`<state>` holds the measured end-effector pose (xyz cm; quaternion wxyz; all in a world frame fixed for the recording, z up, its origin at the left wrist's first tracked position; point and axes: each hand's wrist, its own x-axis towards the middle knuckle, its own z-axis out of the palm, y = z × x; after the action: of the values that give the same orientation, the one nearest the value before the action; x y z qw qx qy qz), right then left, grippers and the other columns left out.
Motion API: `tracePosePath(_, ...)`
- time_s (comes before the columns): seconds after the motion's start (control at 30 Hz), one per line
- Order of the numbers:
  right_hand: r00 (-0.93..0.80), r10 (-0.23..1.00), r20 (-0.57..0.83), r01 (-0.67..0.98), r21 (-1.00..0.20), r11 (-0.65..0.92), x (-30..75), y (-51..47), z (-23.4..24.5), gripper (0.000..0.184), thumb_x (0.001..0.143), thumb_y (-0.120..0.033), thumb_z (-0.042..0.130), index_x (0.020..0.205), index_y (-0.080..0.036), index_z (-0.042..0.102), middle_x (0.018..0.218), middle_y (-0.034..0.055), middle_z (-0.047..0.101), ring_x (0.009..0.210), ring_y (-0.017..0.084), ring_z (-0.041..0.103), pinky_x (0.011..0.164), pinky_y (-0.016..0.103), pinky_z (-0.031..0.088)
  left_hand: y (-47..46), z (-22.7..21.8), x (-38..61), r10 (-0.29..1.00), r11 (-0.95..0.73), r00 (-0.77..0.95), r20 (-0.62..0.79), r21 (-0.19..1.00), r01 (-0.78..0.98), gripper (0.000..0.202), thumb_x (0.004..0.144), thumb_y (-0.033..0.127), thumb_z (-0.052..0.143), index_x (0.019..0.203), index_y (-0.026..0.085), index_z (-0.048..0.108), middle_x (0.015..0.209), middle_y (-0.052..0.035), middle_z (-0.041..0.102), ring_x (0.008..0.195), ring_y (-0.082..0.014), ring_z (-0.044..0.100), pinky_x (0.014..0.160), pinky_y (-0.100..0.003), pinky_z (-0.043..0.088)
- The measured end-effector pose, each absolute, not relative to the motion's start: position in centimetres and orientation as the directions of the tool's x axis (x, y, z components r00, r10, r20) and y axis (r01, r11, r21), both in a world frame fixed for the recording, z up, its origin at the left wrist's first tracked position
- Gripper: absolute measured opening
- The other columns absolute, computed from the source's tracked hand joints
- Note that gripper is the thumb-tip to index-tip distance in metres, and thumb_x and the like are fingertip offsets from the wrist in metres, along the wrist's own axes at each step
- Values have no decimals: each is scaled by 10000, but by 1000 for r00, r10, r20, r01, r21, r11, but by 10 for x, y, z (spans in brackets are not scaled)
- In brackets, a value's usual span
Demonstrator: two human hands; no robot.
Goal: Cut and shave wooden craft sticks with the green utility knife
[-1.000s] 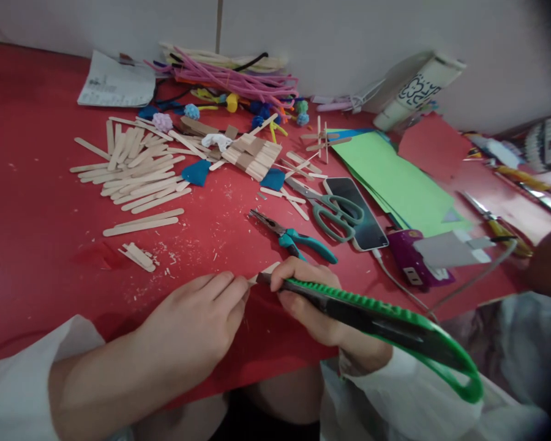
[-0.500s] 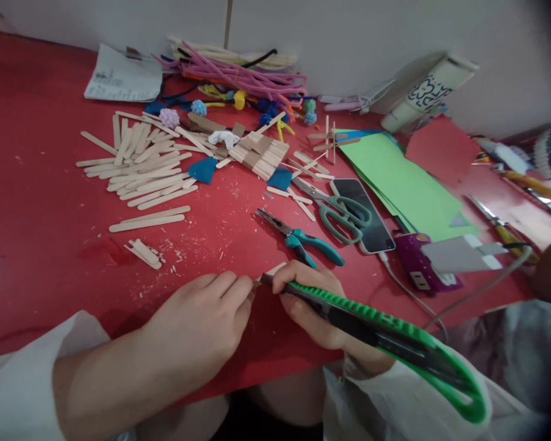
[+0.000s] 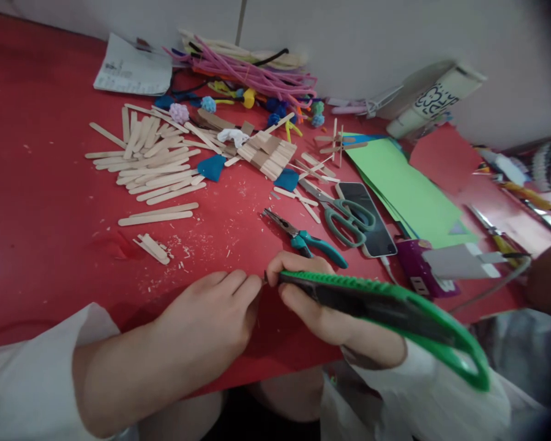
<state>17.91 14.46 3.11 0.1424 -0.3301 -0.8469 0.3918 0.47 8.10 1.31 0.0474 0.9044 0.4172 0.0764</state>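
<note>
Cutter with green and black body, at four o'clock of view, gripped in right hand, thumb and forefinger pressing near its front end. Left hand at seven o'clock, fingers curled inward, tips just beside this front end; cannot tell from this side whether holding something. Seems, by judgement, a step of careful shaving or trimming, because of pale shavings on red table at ten o'clock from both hands. Farther in nearly same direction, pile of wooden sticks. At twelve o'clock from right hand, and near, pliers; at one o'clock, scissors, partly over phone. For next move, judged necessary: small, controlled pressure of cutter, with left fingertips well away from cutting path.
</note>
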Motion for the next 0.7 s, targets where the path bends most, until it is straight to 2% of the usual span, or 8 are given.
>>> tracePosePath(0.07, -735, 678, 12, 421, -776, 470, 178, 143, 31, 70, 814, -202, 409, 765, -208, 458, 613, -32, 476, 543, 101, 437, 515, 231, 371, 81, 14, 5, 757, -654, 645, 109, 134, 745, 162, 760, 68, 496, 845, 121, 624, 732, -43, 537, 667, -177, 507, 577, -305, 427)
tracePosePath(0.17, -726, 687, 33, 401, -791, 462, 179, 139, 27, 68, 809, -196, 408, 753, -207, 446, 561, -49, 428, 475, 88, 387, 470, 220, 342, 82, 15, 5, 756, -655, 648, 98, 105, 748, 154, 746, 57, 503, 801, 126, 629, 716, -45, 544, 666, -181, 518, 568, -299, 428)
tracePosePath(0.27, -678, 728, 96, 390, -793, 468, 184, 134, 19, 85, 788, -151, 406, 753, -207, 460, 582, -49, 449, 468, 80, 404, 465, 209, 345, 83, 16, 5, 756, -654, 647, 100, 79, 752, 140, 738, 60, 512, 773, 129, 629, 724, -54, 559, 672, -187, 527, 550, -294, 425)
tracePosePath(0.43, -585, 793, 172, 353, -826, 439, 190, 129, 15, 84, 778, -152, 436, 756, -212, 491, 582, -44, 491, 479, 90, 465, 469, 212, 378, 82, 14, 4, 745, -666, 658, 114, 58, 744, 157, 755, 67, 503, 834, 121, 628, 757, -60, 561, 688, -192, 530, 553, -300, 430)
tracePosePath(0.7, -610, 782, 129, 366, -830, 422, 188, 132, 18, 80, 769, -154, 435, 732, -207, 483, 557, -51, 477, 451, 79, 440, 446, 205, 365, 81, 14, 2, 745, -662, 648, 157, 61, 747, 137, 741, 77, 521, 800, 129, 633, 745, -53, 558, 672, -189, 513, 545, -304, 421)
